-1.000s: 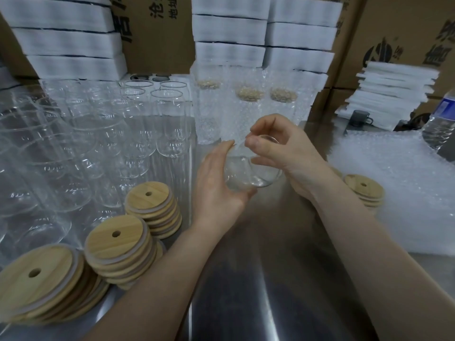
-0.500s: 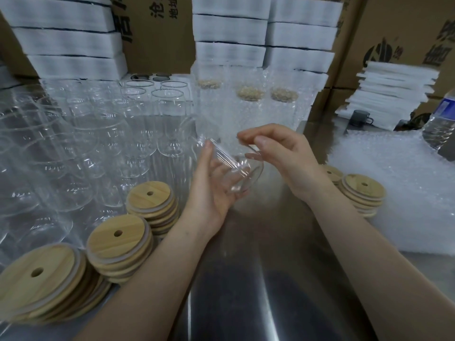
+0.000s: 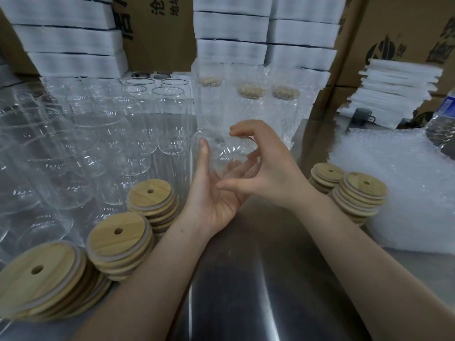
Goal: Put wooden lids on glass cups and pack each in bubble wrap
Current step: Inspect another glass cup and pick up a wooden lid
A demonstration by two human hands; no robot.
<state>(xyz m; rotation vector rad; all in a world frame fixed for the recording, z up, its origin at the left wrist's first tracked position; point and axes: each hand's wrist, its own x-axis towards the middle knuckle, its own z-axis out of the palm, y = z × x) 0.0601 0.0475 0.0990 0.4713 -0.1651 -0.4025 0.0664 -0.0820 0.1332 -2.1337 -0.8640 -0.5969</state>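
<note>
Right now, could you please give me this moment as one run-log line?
cup: no lid | left hand: cradles cup | right hand: grips cup | lids: stacked

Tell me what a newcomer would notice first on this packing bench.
Dead centre, the left hand and right hand hold one clear glass cup over the steel table. Stacks of wooden lids sit front left beside rows of empty glass cups, and three bubble-wrapped cups stand at the back.
</note>
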